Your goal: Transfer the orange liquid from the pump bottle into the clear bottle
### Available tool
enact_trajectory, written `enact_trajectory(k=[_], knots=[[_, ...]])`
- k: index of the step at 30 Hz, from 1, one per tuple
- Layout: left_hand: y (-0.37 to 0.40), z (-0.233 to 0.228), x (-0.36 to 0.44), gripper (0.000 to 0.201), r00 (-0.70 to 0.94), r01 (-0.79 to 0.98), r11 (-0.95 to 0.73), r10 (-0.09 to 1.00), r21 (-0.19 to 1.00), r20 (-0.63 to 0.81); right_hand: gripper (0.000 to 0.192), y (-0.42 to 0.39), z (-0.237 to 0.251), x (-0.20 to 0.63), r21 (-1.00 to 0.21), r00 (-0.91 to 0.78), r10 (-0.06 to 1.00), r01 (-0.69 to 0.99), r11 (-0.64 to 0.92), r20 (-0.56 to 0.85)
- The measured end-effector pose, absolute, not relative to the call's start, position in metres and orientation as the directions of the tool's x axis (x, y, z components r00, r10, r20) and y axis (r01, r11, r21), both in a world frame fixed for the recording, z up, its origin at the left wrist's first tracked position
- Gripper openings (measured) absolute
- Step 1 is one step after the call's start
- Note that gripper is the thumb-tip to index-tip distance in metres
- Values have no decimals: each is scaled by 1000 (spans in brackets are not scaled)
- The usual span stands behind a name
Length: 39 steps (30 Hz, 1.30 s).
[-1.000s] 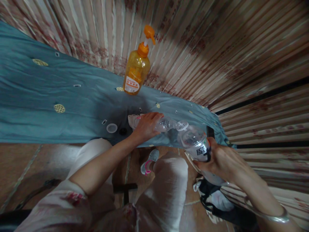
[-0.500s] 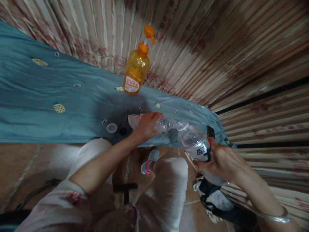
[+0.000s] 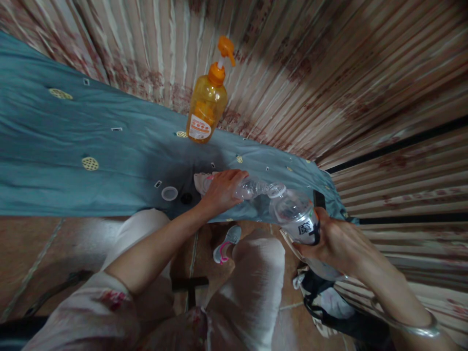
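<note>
Seemingly to align the mouths point(image 3: 277, 190), the left hand point(image 3: 224, 190) grips a ridged bottle point(image 3: 252, 188), the right hand point(image 3: 329, 239) a larger bottle point(image 3: 292, 207), nearside of the pump bottle point(image 3: 207, 105).

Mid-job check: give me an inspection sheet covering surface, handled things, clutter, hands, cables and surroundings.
Surface: teal patterned cloth, wrinkled.
Handled things: small clear bottle and larger labelled bottle, necks together; exact contact unclear.
Clutter: orange pump bottle near the curtain; white lid and black cap left of the small bottle; dark object beside the right hand, identity unclear.
Hands: left hand grips the small bottle, right hand the larger one.
Cables: nothing seen.
Surroundings: pleated curtain behind; bag on the tiled floor.
</note>
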State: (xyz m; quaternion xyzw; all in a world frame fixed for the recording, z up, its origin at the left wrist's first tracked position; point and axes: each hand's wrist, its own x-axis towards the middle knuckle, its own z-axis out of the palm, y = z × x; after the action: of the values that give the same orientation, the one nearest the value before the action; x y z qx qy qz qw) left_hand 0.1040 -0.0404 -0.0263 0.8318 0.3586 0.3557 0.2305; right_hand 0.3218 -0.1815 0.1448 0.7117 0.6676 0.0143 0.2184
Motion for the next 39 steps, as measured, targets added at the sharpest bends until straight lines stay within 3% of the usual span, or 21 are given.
enact_trajectory(k=[39], knots=[[-40,-27,104,63,500,439,-635,760,635,415,48,-181,147,322,349,140,938,937,-22,-318]])
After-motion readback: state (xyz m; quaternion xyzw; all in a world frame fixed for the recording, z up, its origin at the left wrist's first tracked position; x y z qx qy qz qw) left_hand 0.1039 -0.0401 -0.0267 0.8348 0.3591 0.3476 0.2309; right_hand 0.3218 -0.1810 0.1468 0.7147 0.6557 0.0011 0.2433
